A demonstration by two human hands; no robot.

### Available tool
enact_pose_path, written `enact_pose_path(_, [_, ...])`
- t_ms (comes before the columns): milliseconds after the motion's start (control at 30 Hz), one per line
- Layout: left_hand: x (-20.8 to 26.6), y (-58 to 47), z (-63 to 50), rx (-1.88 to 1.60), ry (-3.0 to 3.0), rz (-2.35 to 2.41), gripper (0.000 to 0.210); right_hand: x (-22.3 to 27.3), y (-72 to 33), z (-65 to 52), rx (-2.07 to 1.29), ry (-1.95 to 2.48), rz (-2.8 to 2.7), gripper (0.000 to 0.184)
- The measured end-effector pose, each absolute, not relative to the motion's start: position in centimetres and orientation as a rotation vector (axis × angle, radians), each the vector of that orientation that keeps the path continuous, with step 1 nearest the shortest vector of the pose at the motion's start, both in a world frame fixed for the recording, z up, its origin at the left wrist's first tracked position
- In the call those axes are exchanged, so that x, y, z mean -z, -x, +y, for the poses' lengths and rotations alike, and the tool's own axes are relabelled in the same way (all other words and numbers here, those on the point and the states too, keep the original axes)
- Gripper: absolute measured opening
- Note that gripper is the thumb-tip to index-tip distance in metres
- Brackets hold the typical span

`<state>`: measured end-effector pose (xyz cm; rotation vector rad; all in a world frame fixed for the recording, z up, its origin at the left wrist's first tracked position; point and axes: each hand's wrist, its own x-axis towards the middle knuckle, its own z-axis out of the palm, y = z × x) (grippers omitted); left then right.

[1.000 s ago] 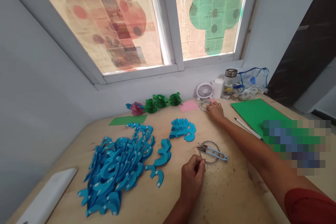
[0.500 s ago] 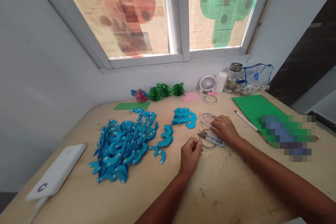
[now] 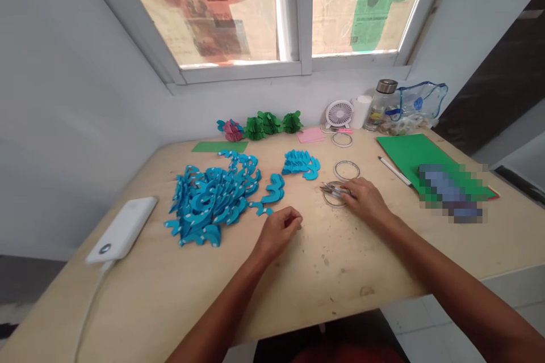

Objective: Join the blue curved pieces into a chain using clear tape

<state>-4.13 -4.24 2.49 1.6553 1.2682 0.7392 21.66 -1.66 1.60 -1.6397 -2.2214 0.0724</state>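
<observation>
My right hand (image 3: pixel 364 195) is closed on the handle of a pair of thread snips (image 3: pixel 335 189), whose blades point left. Under the snips lies a thin white ring (image 3: pixel 334 206) that looks like a roll of tape. A second such ring (image 3: pixel 347 179) rests just beyond my fingers. My left hand (image 3: pixel 279 229) hovers low over the table with thumb and fingers pressed together; anything between them is too small to see. Left of it spreads a large pile of curved blue paper pieces (image 3: pixel 213 195) with white patches. A few joined blue arcs (image 3: pixel 272 190) lie near its fingertips.
A smaller blue paper stack (image 3: pixel 300 163) sits mid-table. At the back stand folded paper shapes (image 3: pixel 269 123), a small fan (image 3: pixel 339 114) and a glass bottle (image 3: pixel 376 110). Green sheets (image 3: pixel 409 150) and a white pen (image 3: pixel 394 171) lie right, a white power bank (image 3: pixel 123 229) left.
My right hand has left the upper ring and closed on the snips. My left hand has moved left, away from the snips, towards the blue arcs. The view has tilted down.
</observation>
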Motion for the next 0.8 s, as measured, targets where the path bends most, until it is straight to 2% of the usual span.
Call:
enact_pose_path(200, [-2.9,6.2,-5.2,-0.718,-1.742,1.371,0.016,-0.7,-19.8,-2.3,-0.032,1.735,-2.172,0.025])
enact_pose_path(367, [-2.4,3.1,-5.6,-0.762,-2.073,1.329,0.014,-1.0,-20.3,-2.4,-0.467,1.649,-1.727,0.029])
enact_pose_path(567, [-1.7,-3.0,-4.1,-0.694,-2.601,1.191,0.034,-1.9,-20.7,-3.4,-0.987,1.416,-1.04,0.042])
enact_pose_path(700, [-0.8,-5.0,-2.9,-0.558,-2.701,1.259,0.019,-2.8,-20.3,-3.7,-1.17,1.19,-0.777,0.038])
enact_pose_path(800, [-0.3,-5.0,-2.4,-0.656,-2.573,1.258,0.014,-3.6,-20.2,-3.5,-1.267,1.029,-0.674,0.035])
